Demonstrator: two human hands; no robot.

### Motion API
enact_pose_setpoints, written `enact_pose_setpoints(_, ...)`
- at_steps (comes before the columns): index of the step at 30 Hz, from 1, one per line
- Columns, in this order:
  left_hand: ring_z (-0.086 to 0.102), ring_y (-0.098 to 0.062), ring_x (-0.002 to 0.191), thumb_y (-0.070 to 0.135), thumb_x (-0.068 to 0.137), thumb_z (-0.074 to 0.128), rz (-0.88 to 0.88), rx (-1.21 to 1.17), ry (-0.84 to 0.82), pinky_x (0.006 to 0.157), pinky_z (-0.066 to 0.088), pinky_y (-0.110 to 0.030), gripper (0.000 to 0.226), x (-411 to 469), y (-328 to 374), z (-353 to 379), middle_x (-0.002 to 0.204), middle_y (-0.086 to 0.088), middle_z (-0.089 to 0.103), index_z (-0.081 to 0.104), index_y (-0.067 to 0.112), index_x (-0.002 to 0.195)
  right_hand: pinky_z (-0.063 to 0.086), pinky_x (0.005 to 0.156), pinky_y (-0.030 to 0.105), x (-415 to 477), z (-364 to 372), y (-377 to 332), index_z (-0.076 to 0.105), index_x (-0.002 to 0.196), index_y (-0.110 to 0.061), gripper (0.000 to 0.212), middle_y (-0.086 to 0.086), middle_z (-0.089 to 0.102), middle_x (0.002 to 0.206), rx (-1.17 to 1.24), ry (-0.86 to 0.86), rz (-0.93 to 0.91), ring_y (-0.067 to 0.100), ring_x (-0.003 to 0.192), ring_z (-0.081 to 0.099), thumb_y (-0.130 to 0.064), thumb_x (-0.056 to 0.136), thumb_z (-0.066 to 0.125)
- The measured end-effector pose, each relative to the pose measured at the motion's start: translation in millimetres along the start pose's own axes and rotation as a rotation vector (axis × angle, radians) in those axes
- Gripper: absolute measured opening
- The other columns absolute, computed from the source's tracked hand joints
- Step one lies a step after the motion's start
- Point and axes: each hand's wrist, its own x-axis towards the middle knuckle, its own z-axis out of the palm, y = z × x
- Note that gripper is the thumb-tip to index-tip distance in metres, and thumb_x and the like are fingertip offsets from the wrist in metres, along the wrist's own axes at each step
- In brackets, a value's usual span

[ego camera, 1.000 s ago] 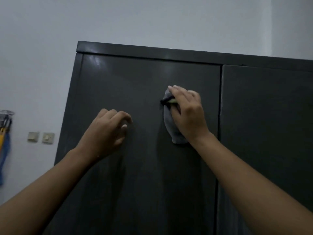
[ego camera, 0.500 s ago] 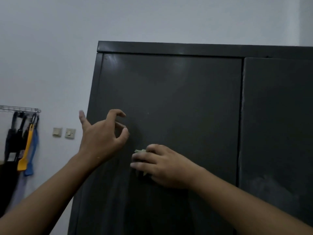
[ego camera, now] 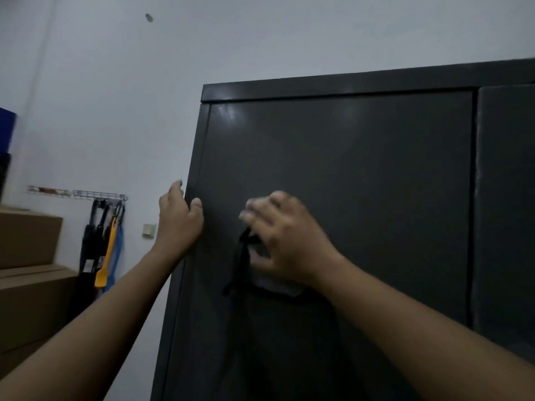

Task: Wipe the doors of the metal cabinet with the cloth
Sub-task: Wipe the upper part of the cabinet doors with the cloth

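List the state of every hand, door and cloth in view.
left hand, grips the left edge of the metal cabinet.
right hand, on the cloth, blurred; grip unclear.
cloth, bunched against the left door, dark strap hanging.
left door, shut.
right door, shut.

left hand [ego camera: 179,224]: grips cabinet [ego camera: 318,88] left edge | right hand [ego camera: 289,241]: blurred, holds cloth [ego camera: 278,286] against left door [ego camera: 347,169]
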Motion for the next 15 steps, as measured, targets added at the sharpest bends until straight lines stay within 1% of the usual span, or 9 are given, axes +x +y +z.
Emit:
enact_pose_setpoints(2,0.049,-0.023,0.122,0.026,0.1,0.041,-0.029,0.001,-0.01,0.102,0.042,-0.041,0.046,4.8,-6.5,-0.4,0.135,-0.006,0.051,0.04,0.015,0.144,0.045,0.096,0.045,-14.7,14.4,-15.7,0.061,0.13,-0.016,0.053,0.006,0.057,0.134,0.007,-0.09,-0.126,0.031,0.117,0.049,-0.039,0.083,0.058)
enact_pose_setpoints(4,0.05,-0.018,0.116,0.02,0.103,0.037,-0.056,-0.033,-0.019,0.093,0.04,-0.034,0.04,3.4,-10.9,1.1,0.131,-0.001,0.055,0.046,0.018,0.142,0.048,0.094,0.044,-24.5,23.2,-21.5,0.064,0.128,-0.018,0.045,0.003,0.059,0.133,0.053,-0.104,-0.205,0.029,0.116,0.05,-0.031,0.085,0.06)
enact_pose_setpoints(6,0.051,-0.017,0.117,0.021,0.103,0.034,-0.046,-0.036,-0.031,0.092,0.04,-0.034,0.04,-0.9,-12.1,1.2,0.133,0.004,0.056,0.047,0.026,0.141,0.05,0.089,0.046,-23.8,24.9,-13.7,0.067,0.123,-0.018,0.039,0.003,0.062,0.129,0.093,-0.085,-0.279,0.029,0.11,0.054,-0.024,0.085,0.06)
enact_pose_setpoints(7,0.05,-0.017,0.12,0.023,0.103,0.032,-0.038,-0.034,-0.039,0.096,0.041,-0.035,0.041,-1.3,-15.1,0.6,0.135,0.006,0.056,0.047,0.032,0.141,0.051,0.086,0.045,-21.0,23.6,-6.6,0.068,0.12,-0.018,0.037,0.004,0.063,0.128,0.101,-0.057,-0.293,0.03,0.106,0.057,-0.021,0.084,0.059)
enact_pose_setpoints(8,0.05,-0.016,0.122,0.024,0.103,0.031,-0.036,-0.033,-0.055,0.1,0.042,-0.036,0.044,-2.7,-16.8,-0.7,0.139,0.008,0.054,0.045,0.038,0.142,0.051,0.085,0.046,-16.3,21.2,2.4,0.069,0.119,-0.017,0.037,0.007,0.063,0.128,0.101,-0.01,-0.271,0.032,0.105,0.058,-0.019,0.084,0.057)
enact_pose_setpoints(9,0.049,-0.015,0.124,0.025,0.103,0.031,-0.044,-0.031,-0.066,0.104,0.041,-0.037,0.046,-3.9,-19.5,-2.8,0.141,0.011,0.053,0.042,0.044,0.143,0.051,0.087,0.048,-9.6,17.1,11.6,0.068,0.12,-0.016,0.039,0.01,0.062,0.13,0.093,0.051,-0.204,0.035,0.106,0.059,-0.017,0.083,0.055)
enact_pose_setpoints(11,0.049,-0.014,0.124,0.025,0.102,0.031,-0.068,-0.024,-0.062,0.106,0.042,-0.039,0.048,-4.4,-26.6,-6.0,0.14,0.012,0.054,0.042,0.048,0.142,0.049,0.096,0.05,6.8,7.1,27.8,0.065,0.127,-0.013,0.047,0.018,0.056,0.137,0.062,0.167,0.022,0.038,0.112,0.057,-0.013,0.081,0.057)
enact_pose_setpoints(13,0.052,-0.016,0.121,0.023,0.101,0.032,-0.089,-0.057,-0.028,0.106,0.044,-0.043,0.044,-1.7,-33.3,-6.5,0.134,0.008,0.058,0.052,0.038,0.137,0.046,0.103,0.048,24.8,2.4,35.2,0.06,0.133,-0.008,0.051,0.021,0.053,0.139,0.009,0.22,0.206,0.038,0.117,0.055,-0.008,0.081,0.061)
enact_pose_setpoints(15,0.054,-0.017,0.118,0.021,0.102,0.034,-0.077,-0.098,-0.025,0.104,0.045,-0.045,0.038,2.6,-40.5,-5.2,0.129,0.005,0.06,0.055,0.027,0.133,0.046,0.105,0.045,41.1,6.4,32.4,0.059,0.132,-0.005,0.051,0.02,0.057,0.136,-0.033,0.219,0.245,0.037,0.118,0.056,-0.006,0.081,0.064)
